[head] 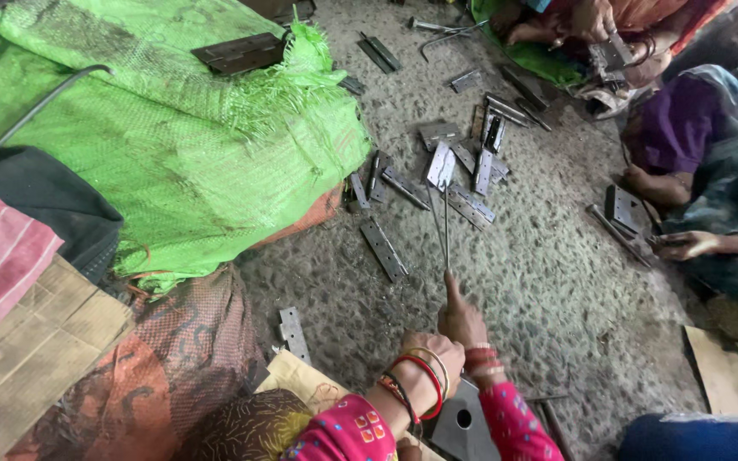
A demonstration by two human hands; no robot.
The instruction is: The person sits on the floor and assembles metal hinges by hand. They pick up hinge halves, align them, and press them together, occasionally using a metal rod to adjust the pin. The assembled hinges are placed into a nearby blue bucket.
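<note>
While my right hand (463, 320) pinches a thin metal rod (446, 226) between closed fingers, its far tip reaches a flat hinge plate (441, 166) lying at the near edge of the pile of hinges (471, 171) on the rough floor (557, 290). My left hand (430, 354) sits just beside the right one, curled into a fist near my bangles; I cannot tell whether it grips anything. Taking the pile as my landmark: a green woven sack (172, 137) lies to its left with one dark hinge (239, 53) resting on top, a single long hinge (383, 248) lies on the near side of it, and another small hinge (294, 334) sits nearer still, close to my knee. Beyond and to the right of the pile other people's hands (685, 246) are busy with their own pieces. As I judge it, doing this step well means keeping the rod steady and low, aiming the tip squarely at the plate's knuckle, and moving from the wrist so the plate does not skid across the gritty floor.
</note>
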